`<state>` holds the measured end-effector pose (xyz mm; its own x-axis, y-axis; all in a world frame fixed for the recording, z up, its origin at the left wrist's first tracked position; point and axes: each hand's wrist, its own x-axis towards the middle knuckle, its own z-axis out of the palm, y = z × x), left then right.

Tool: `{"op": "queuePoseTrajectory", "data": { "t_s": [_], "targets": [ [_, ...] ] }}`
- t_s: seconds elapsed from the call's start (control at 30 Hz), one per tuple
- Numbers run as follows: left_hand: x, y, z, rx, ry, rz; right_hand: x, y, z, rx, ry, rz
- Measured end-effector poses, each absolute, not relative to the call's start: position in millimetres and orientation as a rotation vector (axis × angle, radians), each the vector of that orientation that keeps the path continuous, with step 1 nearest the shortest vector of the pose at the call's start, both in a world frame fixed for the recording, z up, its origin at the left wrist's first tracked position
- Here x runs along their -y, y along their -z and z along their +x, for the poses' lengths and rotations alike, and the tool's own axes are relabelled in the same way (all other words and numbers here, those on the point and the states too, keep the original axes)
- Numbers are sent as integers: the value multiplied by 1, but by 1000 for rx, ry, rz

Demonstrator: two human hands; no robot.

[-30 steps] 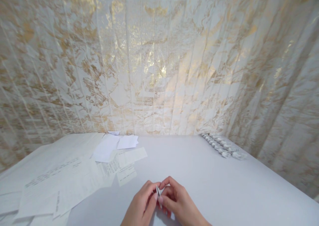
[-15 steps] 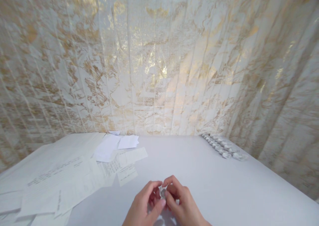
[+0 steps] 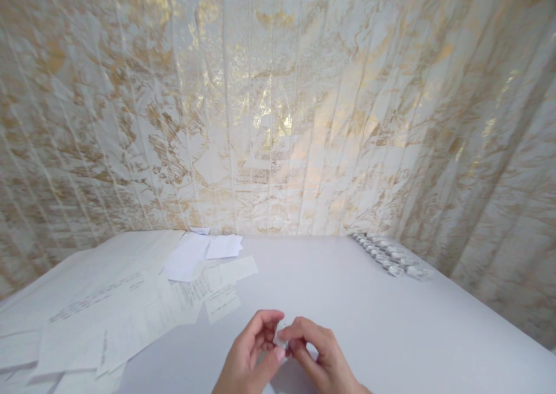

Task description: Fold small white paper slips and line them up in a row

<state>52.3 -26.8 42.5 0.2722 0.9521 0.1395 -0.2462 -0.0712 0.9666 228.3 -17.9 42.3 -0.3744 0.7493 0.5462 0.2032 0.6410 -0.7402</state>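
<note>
Centrally, near edge of the white tabletop (image 3: pixel 339 289): two bare hands meeting over one small whitish piece (image 3: pixel 282 337), crumpled-looking, possibly wrapped; material too small to make out. It sits between the hands, above the tabletop.

Left hand (image 3: pixel 252 356): curved round the piece from its side, forefinger arched over the top, thumb tip at the lower edge. Fingers pinching the piece between them, the rest curled behind, partly hidden.

Right hand (image 3: pixel 324 353): forefinger bent, its tip laid on the face of the piece. Thumb bent below, a gap showing between it and the forefinger. Whether these fingers close fully on the piece, cannot tell.

Left side of tabletop: large printed sheets (image 3: pixel 93 324), overlapping, reaching to the near left; lines of text too blurred to read. Beyond the hands, on the same side, smaller printed slips (image 3: pixel 222 302) lie at angles by the larger sheets. Farther back, a plain white sheet (image 3: pixel 187 258) and, just beside it, small white papers (image 3: pixel 224 247).

Far right, near the tabletop's side edge: small silvery-white pieces (image 3: pixel 391 256) lined up close together in slanting rows.

Backdrop: pale curtain (image 3: pixel 269 92) with gold-brown patterning, hanging in folds, light glinting through the middle.
</note>
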Motion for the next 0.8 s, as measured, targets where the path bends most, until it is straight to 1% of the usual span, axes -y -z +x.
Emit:
{"op": "queuePoseTrajectory", "data": {
  "t_s": [0.07,0.17,0.4,0.63,0.8],
  "targets": [
    [26,-43,52,-813,-1198,1211,18,-45,229,1929,-676,-686],
    [24,-45,53,-883,-1235,1220,18,-47,227,1897,-715,-640],
    [24,-49,58,-942,-1208,1362,17,-41,219,1619,-1017,-910],
    [26,-56,52,-1022,-1010,1707,14,-45,219,1434,-1182,-956],
    [26,-57,51,-969,-1029,1792,13,-43,218,1340,-1319,-930]
  ]
}}
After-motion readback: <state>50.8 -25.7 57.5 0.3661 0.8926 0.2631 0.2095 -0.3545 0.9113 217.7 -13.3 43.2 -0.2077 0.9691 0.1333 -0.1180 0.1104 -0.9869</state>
